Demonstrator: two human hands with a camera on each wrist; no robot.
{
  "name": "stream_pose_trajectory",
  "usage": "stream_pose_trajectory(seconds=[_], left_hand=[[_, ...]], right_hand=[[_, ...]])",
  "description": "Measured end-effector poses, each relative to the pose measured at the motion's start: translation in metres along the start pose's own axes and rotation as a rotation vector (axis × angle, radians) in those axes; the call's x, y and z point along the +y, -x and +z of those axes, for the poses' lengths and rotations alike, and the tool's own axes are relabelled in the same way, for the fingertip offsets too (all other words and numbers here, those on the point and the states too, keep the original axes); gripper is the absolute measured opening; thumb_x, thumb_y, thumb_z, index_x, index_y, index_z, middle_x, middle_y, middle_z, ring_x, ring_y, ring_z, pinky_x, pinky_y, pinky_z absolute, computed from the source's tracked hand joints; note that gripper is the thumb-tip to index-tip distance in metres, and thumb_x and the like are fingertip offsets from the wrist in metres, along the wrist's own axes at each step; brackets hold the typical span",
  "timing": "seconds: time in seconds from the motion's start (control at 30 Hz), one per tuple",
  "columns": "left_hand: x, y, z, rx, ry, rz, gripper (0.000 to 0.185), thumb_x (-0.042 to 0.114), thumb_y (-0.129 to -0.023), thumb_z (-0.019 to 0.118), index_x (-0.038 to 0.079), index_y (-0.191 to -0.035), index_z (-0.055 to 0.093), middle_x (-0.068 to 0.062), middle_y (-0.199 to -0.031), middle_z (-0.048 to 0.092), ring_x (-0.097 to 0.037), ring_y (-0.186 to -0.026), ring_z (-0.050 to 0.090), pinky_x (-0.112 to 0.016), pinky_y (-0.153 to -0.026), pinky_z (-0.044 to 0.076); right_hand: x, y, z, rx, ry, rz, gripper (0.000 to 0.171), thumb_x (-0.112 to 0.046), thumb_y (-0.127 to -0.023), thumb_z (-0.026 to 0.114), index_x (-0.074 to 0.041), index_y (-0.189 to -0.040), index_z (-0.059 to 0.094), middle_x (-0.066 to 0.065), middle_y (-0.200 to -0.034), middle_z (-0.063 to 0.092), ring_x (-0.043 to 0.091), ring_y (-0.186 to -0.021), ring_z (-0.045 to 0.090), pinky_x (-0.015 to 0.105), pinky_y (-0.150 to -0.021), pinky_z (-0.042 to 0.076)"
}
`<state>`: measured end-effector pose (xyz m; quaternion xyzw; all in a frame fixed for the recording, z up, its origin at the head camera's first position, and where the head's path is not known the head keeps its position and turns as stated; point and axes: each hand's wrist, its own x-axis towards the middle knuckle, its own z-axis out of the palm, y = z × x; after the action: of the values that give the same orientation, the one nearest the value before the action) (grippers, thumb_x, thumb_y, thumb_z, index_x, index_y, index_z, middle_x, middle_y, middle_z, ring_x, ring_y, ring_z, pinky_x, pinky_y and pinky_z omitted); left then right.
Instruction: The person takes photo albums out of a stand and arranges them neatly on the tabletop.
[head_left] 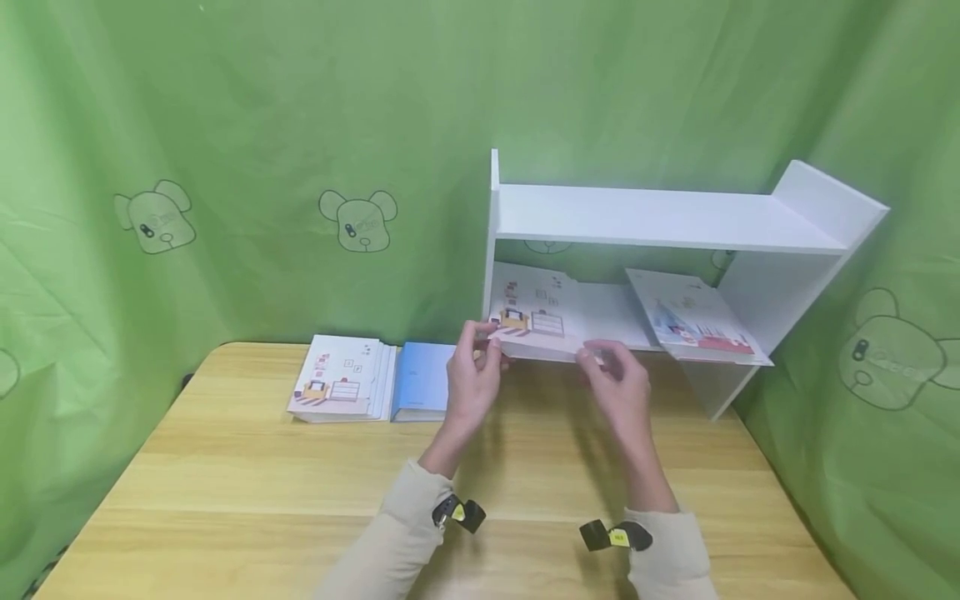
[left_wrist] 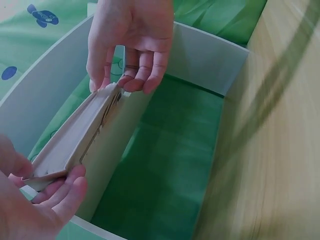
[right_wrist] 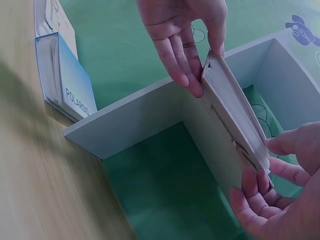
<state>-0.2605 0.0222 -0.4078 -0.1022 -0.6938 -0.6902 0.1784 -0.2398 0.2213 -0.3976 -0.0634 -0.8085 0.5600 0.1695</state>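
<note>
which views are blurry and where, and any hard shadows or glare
Head view: sharp and evenly lit, no glare, only soft shadows beneath the white shelf and both hands. Left wrist view: the wooden table is streaked with motion blur; the book is sharper. Right wrist view: the table at left is smeared too; the blue book reads clearly.

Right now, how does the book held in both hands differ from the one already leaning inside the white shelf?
The held book is gripped at both ends by the left hand and right hand, at the left end of the shelf; the leaning book rests untouched toward the right side. The held book's cover shows a yellow drawing, the leaning book's red and blue. Both are thin with pale covers.
</note>
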Motion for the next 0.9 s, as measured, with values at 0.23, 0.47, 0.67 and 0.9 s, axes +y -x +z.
stream_pose_trajectory(seconds=[0.23, 0.47, 0.67, 0.9], left_hand=[[-0.001, 0.01, -0.001, 0.013, 0.069, -0.025, 0.022, 0.001, -0.103, 0.054, 0.004, -0.124, 0.059, -0.017, -0.105, 0.062, -0.034, -0.085, 0.073, -0.03, -0.074, 0.064], [-0.004, 0.014, -0.003, 0.014, 0.103, -0.022, 0.024, -0.001, -0.102, 0.052, 0.004, -0.125, 0.058, -0.018, -0.11, 0.061, -0.031, -0.089, 0.073, -0.03, -0.078, 0.063], [-0.009, 0.018, -0.002, 0.009, 0.153, -0.009, 0.024, -0.003, -0.103, 0.051, 0.002, -0.125, 0.057, -0.019, -0.113, 0.059, -0.041, -0.095, 0.071, -0.031, -0.081, 0.063], [-0.013, 0.024, -0.001, 0.029, 0.162, 0.008, 0.024, -0.002, -0.102, 0.051, 0.003, -0.125, 0.058, -0.017, -0.115, 0.06, -0.037, -0.094, 0.072, -0.035, -0.081, 0.064]], right_hand=[[0.006, 0.006, -0.001, -0.035, -0.009, -0.003, 0.036, -0.032, -0.1, 0.068, -0.01, -0.128, 0.065, 0.014, -0.124, 0.066, 0.011, -0.083, 0.068, 0.025, -0.08, 0.06], [0.015, 0.006, -0.003, -0.086, -0.078, -0.046, 0.037, -0.024, -0.099, 0.07, -0.005, -0.13, 0.062, 0.015, -0.13, 0.063, 0.023, -0.102, 0.067, 0.03, -0.086, 0.061], [0.018, 0.005, -0.006, -0.095, -0.086, -0.039, 0.042, -0.024, -0.098, 0.072, -0.002, -0.132, 0.061, 0.015, -0.14, 0.057, 0.031, -0.13, 0.055, 0.041, -0.11, 0.048], [0.017, 0.003, -0.011, -0.124, -0.152, 0.036, 0.047, -0.017, -0.094, 0.076, 0.0, -0.136, 0.06, 0.016, -0.146, 0.054, 0.034, -0.138, 0.05, 0.036, -0.112, 0.046]])
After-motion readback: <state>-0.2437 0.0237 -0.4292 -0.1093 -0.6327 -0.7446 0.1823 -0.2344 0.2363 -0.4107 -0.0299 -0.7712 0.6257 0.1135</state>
